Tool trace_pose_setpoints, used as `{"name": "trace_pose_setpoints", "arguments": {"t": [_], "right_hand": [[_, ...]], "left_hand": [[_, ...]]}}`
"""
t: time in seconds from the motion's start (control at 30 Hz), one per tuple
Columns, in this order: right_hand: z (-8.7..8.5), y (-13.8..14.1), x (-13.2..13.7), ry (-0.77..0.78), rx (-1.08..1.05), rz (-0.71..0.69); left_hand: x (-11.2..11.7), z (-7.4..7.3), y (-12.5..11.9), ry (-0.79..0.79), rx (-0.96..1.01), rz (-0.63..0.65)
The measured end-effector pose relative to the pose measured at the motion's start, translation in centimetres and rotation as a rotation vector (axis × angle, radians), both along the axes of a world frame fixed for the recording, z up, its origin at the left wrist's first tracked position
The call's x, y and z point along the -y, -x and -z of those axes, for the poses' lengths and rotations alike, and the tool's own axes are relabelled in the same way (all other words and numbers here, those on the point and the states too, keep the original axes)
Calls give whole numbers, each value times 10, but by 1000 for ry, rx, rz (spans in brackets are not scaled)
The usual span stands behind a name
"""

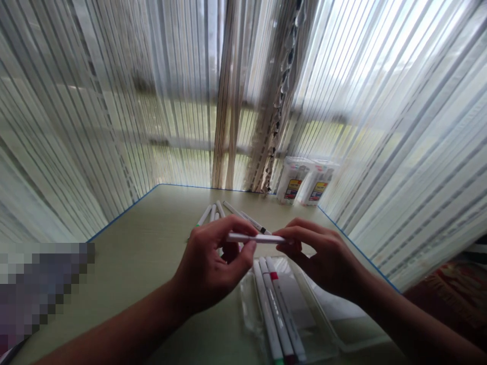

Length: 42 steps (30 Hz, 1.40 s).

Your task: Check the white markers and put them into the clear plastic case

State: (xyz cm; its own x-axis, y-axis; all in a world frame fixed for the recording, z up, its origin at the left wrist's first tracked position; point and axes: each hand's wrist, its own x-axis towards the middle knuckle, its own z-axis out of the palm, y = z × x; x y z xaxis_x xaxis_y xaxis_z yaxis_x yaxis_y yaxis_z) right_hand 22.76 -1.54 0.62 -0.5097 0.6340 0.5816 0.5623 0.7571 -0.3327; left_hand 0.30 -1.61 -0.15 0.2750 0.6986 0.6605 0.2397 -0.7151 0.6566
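A white marker pen [264, 239] lies level between my two hands, above the table. My left hand [216, 258] pinches it near its left part with thumb and fingertips. At the other end, the fingertips of my right hand [319, 248] are closed around the marker. Below them a clear plastic case [317, 317] lies open, with several white markers [279, 309] side by side along its left part; one has a red band, another a green end. Behind my left hand, several loose markers [213, 212] rest on the table, partly hidden by it.
Two clear packs with yellow and black labels [292, 185] [318, 187] stand at the table's back right. The pale green table [133, 253] has a blue edge. Sheer striped curtains [182, 91] hang behind it. A blurred-out patch covers the lower left.
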Motion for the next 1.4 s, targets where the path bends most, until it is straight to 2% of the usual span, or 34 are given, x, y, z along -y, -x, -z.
{"name": "trace_pose_setpoints", "arguments": {"t": [0.17, 0.3, 0.37, 0.53, 0.93, 1.13, 1.3, 1.4], "right_hand": [[-1, 4, 7, -116, -231, 33], [1, 9, 13, -25, -372, -75], [3, 12, 16, 3, -413, -143], [4, 14, 22, -58, -414, -234], [6, 12, 22, -99, -380, -251], [4, 11, 22, -103, -372, -226], [3, 2, 12, 29, -433, 1], [4, -3, 4, 116, -389, 30]], "left_hand": [[-13, 1, 8, 93, -88, 46], [-17, 3, 4, 37, -282, 78], [-18, 3, 0, 15, -299, 134], [-17, 5, -9, 10, -263, 158], [-15, 2, -14, 5, -261, 155], [-15, 4, -12, 7, -288, 159], [-17, 5, -7, -4, -303, 79], [-19, 4, -1, 10, -309, 32]]}}
